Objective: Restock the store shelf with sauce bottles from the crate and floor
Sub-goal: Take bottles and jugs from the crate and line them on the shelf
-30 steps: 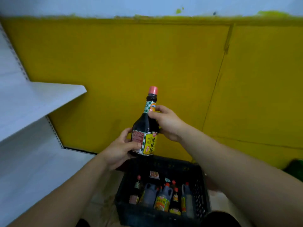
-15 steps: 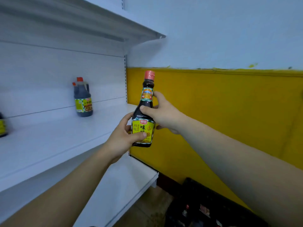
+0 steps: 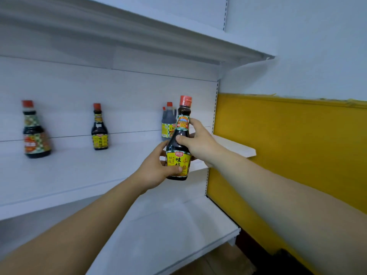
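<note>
Moved nearer shelf (image 3: 79, 175) since half a second ago. Holding sauce bottle (image 3: 178, 159) upright mid-frame: left hand (image 3: 155, 171) wrapped round label, right hand (image 3: 200, 143) clasping shoulder. Three shelved bottles (image 3: 99, 130) at nine to eleven o'clock; held one unplaced, likely more left.

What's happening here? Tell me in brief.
A person is restocking a store shelf. The left hand grips the yellow label of a soy sauce bottle, the right hand its shoulder, holding it upright before the shelf, not yet set down. On the shelf stand a checked-label bottle, a yellow-label bottle and a handled jug.
</note>
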The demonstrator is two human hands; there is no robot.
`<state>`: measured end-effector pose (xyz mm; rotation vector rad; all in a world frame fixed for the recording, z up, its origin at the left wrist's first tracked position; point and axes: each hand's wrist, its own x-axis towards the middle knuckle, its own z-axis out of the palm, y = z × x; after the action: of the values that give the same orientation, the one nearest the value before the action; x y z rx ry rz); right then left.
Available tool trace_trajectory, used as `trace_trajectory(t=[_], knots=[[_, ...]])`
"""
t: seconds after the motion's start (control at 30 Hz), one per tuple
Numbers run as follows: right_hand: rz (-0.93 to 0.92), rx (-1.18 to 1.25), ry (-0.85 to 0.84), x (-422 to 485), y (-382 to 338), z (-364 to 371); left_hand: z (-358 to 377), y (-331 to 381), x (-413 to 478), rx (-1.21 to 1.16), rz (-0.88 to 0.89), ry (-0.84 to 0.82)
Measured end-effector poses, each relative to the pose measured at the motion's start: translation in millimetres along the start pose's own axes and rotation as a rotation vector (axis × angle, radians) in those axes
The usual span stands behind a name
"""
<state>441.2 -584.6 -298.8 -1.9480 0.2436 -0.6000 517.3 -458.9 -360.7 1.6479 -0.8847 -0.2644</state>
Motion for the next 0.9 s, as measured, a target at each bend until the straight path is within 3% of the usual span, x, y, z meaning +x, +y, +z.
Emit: trace_trajectory(t=[0.1, 0.3, 0.47, 0.73, 0.9], knots=[[-0.04, 0.033, -0.083, 19.2, 6.3, 27.7, -33.8, -14.0, -3.5, 0.153, -0.067, 0.028], [-0.075, 0.056, -0.226, 66.0, 19.5, 83.4, -116.6, -63.2, -17.9, 0.77, -0.354, 0.099], [-0.091, 0.062, -0.284, 104.5, 33.9, 118.8, -151.1, -93.7, -18.5, 1.169, -0.517, 0.063], [-0.121, 0.091, -0.274, 156.5, 53.6, 161.6, -182.9, -105.7, 15.8, 1.187, -0.627, -0.027], [-0.186, -0.031, -0.222, 189.7, 65.0, 191.3, -189.6, -118.4, 25.8, 1.211, -0.649, -0.104]])
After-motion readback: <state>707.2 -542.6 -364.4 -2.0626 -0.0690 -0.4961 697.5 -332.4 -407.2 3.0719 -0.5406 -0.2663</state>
